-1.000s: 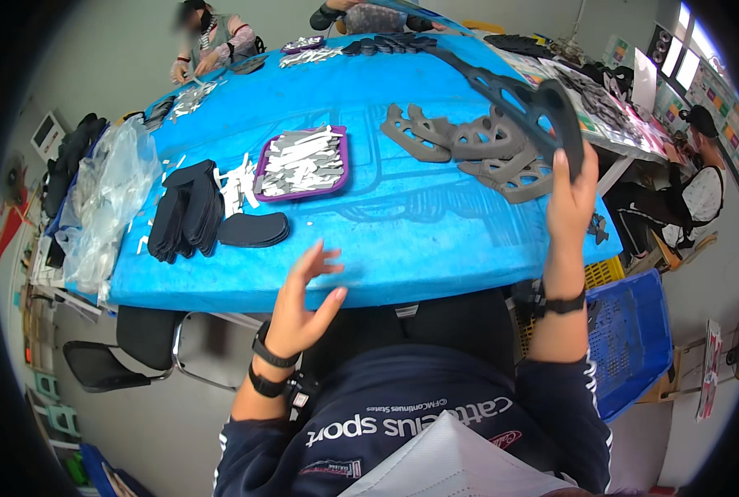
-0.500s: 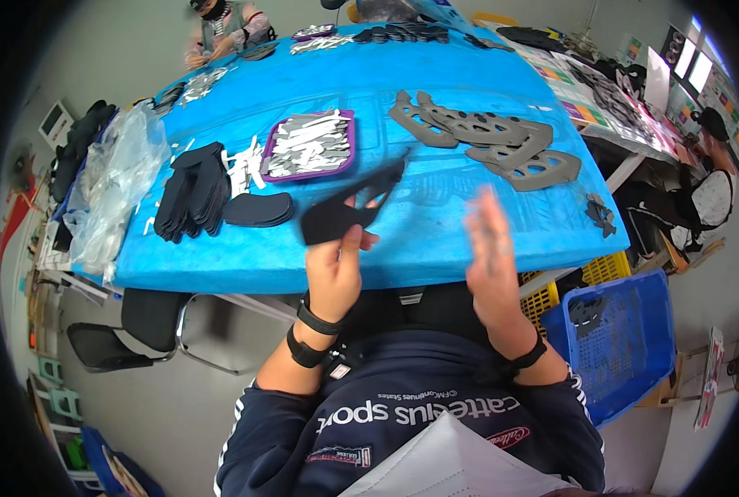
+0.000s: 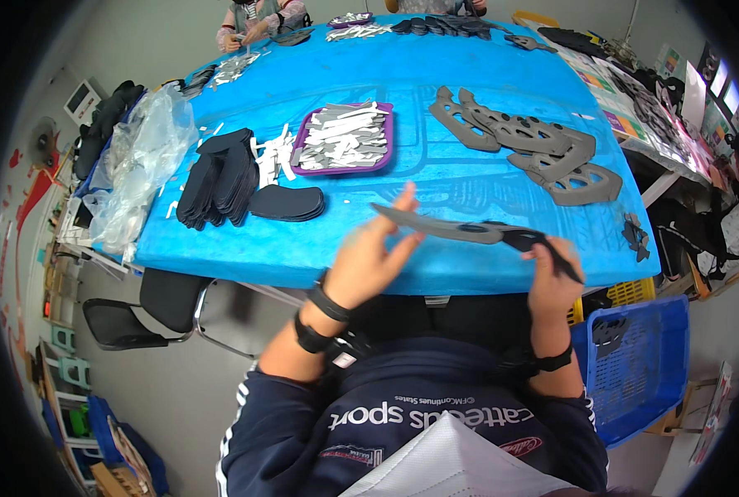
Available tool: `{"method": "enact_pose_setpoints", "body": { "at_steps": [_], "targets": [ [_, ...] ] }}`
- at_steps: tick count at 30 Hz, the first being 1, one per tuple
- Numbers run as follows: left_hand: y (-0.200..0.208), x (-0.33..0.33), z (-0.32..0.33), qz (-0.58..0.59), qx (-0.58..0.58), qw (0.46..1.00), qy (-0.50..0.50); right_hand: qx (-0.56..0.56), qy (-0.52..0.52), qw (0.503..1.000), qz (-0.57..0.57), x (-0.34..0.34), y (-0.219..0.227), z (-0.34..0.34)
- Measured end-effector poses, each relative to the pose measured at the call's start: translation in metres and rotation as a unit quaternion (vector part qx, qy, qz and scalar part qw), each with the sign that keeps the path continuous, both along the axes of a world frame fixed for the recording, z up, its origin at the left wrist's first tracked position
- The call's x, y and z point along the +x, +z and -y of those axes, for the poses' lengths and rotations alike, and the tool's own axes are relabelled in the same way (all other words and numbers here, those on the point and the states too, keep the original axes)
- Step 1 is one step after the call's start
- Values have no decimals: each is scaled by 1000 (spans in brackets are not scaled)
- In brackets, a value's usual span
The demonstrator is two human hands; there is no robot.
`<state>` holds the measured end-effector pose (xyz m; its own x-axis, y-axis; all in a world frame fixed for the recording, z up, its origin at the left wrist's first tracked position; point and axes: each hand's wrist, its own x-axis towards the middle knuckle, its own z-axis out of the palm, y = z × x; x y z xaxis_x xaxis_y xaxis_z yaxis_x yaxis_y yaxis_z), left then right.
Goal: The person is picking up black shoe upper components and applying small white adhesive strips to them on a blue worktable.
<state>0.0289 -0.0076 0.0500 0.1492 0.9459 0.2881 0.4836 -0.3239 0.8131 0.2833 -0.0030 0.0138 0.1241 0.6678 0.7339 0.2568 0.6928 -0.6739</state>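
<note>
A thin, curved foam-like piece (image 3: 448, 227), grey and black with cut-out openings, is held nearly edge-on above the near part of the table. Its right end is gripped by my right hand (image 3: 554, 277), thumb on top. Around the piece's left tip, my left hand (image 3: 369, 263) has its thumb and fingers spread; whether they touch it I cannot tell. Similar grey pieces with holes (image 3: 581, 182) lie overlapping beyond my right hand. To the left are a stack of black oblong pads (image 3: 220, 186) and a lower pile of black pads (image 3: 288, 204).
A purple tray (image 3: 342, 171) of white and grey strips stands mid-table on the blue cover (image 3: 386, 269), loose white strips (image 3: 277, 153) beside it. Clear plastic bags (image 3: 150, 153) edge the left side. A blue crate (image 3: 639, 373) sits low at right. Co-workers' hands (image 3: 258, 31) show at the far edge.
The piece has passed from my left hand to my right and swung round to lie sideways. My left hand has let go and opened. The view has shifted slightly.
</note>
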Motion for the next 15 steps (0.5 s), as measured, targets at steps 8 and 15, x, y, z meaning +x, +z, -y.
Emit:
{"method": "enact_pose_setpoints", "body": {
  "at_steps": [8, 15],
  "targets": [
    [53, -96, -120, -309, 143, 938, 59, 67, -210, 964, 151, 60, -14, -32],
    [16, -120, -186, -445, 111, 889, 2, -40, -178, 983, -23, 57, -22, -41]
  ]
}}
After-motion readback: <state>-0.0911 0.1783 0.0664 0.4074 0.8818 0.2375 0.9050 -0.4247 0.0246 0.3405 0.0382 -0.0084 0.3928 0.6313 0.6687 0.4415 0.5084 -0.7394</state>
